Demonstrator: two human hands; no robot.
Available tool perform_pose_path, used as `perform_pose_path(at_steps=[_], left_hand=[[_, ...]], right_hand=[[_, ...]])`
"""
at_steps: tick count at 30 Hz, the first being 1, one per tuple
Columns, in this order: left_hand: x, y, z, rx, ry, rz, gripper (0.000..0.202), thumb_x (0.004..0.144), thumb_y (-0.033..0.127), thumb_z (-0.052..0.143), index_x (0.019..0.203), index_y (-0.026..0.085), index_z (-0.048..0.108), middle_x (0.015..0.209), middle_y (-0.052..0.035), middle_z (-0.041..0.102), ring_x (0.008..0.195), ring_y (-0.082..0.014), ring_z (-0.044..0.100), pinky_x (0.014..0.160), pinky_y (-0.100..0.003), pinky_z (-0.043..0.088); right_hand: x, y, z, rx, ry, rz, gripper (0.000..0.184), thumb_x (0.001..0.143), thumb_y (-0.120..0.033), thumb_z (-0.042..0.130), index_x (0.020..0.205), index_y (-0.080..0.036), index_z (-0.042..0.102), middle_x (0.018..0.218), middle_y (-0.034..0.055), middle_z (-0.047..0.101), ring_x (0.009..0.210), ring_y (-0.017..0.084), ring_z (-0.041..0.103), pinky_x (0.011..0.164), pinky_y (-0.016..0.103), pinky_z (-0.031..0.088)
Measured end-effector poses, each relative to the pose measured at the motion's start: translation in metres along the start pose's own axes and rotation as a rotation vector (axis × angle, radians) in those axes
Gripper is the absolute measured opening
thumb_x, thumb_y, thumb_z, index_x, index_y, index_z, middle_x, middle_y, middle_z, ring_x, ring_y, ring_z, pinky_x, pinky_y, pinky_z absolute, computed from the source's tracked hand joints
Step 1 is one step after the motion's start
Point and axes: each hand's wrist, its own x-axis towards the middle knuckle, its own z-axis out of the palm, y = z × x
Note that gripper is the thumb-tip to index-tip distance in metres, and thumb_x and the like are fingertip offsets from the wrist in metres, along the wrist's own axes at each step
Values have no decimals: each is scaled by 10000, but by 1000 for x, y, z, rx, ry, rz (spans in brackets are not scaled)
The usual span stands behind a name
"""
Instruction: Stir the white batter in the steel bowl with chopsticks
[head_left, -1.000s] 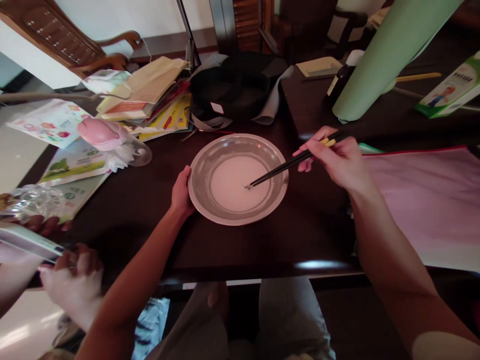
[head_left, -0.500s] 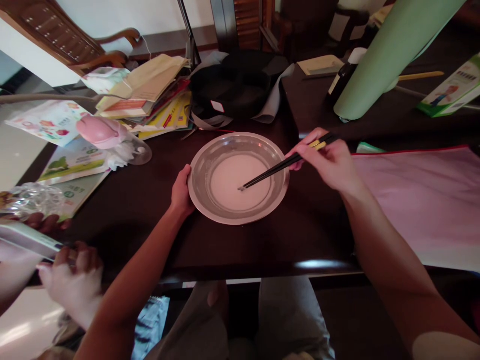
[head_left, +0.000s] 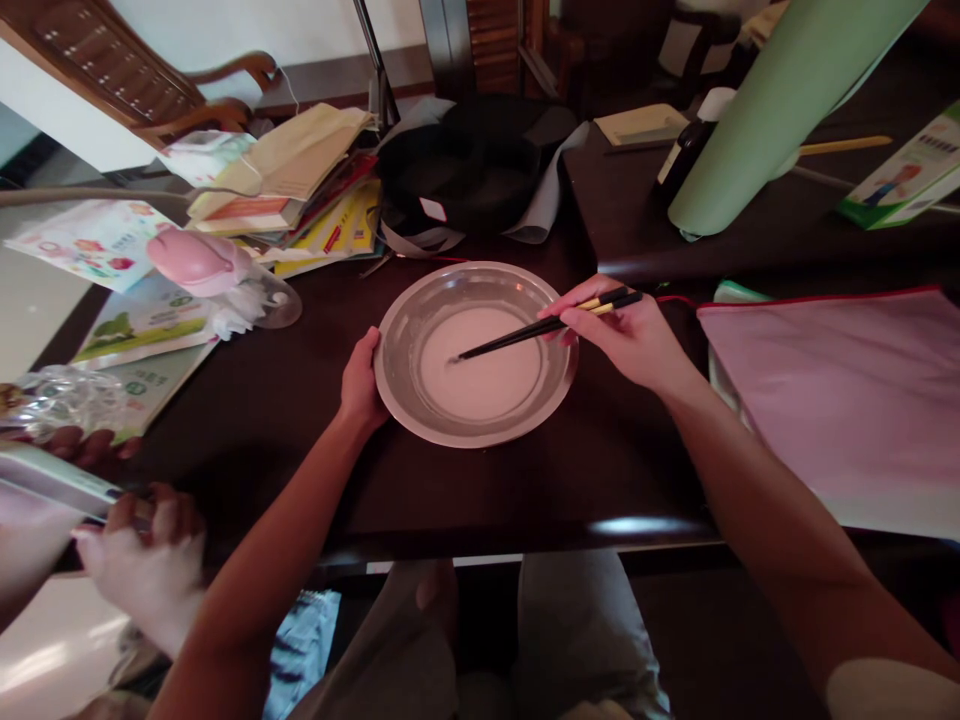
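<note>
A round metal bowl (head_left: 405, 330) holding a pale milky liquid (head_left: 487, 375) sits on the dark table (head_left: 285, 420) in front of me. My left hand (head_left: 361, 382) grips the bowl's left rim. My right hand (head_left: 626, 335) is closed on a pair of black chopsticks (head_left: 540, 328) with yellow tops. Their tips dip into the liquid at its upper left. The right hand hovers over the bowl's right rim.
A stack of books and papers (head_left: 292, 190) and a pink-lidded container (head_left: 199, 265) lie at the back left. A black bag (head_left: 472, 165) sits behind the bowl. A pale green roll (head_left: 757, 110) and a pink sheet (head_left: 832, 390) are at the right. Another person's hand (head_left: 146, 565) holds a device at lower left.
My right hand has slid left toward the bowl, sweeping the chopstick tips from the liquid's right side to its upper left. My left hand has stayed on the rim.
</note>
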Motion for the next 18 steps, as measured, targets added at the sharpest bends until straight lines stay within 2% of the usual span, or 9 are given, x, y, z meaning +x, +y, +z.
perform_pose_path(at_steps=[5, 7, 9, 11, 13, 15, 18], left_hand=[[-1, 0, 1, -2, 9, -6, 271, 823, 428, 559, 683, 201, 610, 687, -40, 694, 847, -259, 703, 731, -349, 577], [-1, 1, 1, -8, 15, -7, 270, 833, 416, 553, 683, 200, 615, 666, -35, 690, 830, -249, 705, 723, -338, 578], [-1, 1, 1, -12, 24, -9, 271, 846, 399, 541, 677, 202, 619, 622, -22, 678, 795, -233, 707, 701, -317, 579], [-1, 1, 1, -11, 30, -13, 274, 857, 387, 527, 675, 208, 626, 588, -12, 667, 766, -222, 707, 676, -301, 579], [-1, 1, 1, -10, 32, -18, 275, 859, 384, 524, 668, 216, 626, 575, -9, 662, 756, -221, 707, 661, -298, 581], [-1, 1, 1, -11, 33, -21, 276, 856, 387, 530, 654, 220, 617, 579, -12, 662, 770, -226, 707, 669, -301, 582], [-1, 1, 1, -12, 32, -13, 271, 848, 391, 544, 651, 215, 604, 617, -21, 672, 815, -238, 706, 706, -316, 582]], right_hand=[[3, 2, -17, -20, 200, -58, 219, 858, -443, 646, 783, -244, 594, 779, 10, 662, 630, 138, 641, 609, 307, 565], [3, 3, -21, 21, 183, -56, 244, 860, -449, 643, 767, -236, 570, 743, 2, 653, 579, 126, 626, 556, 295, 550], [2, 3, -15, 49, 98, -43, 252, 862, -453, 640, 777, -226, 572, 745, 1, 654, 570, 121, 628, 537, 286, 543], [0, 3, -4, 35, -1, -31, 238, 863, -453, 637, 824, -220, 604, 796, 9, 667, 619, 124, 649, 550, 278, 544], [-1, 3, 1, -7, -42, -28, 219, 864, -442, 638, 866, -223, 635, 865, 19, 675, 682, 132, 661, 567, 273, 541], [0, 2, -2, -30, 9, -39, 195, 873, -422, 633, 852, -229, 643, 858, 20, 677, 692, 134, 654, 578, 277, 535], [2, 1, -16, -7, 145, -41, 215, 883, -404, 626, 760, -229, 616, 740, 8, 666, 596, 125, 610, 564, 289, 520]])
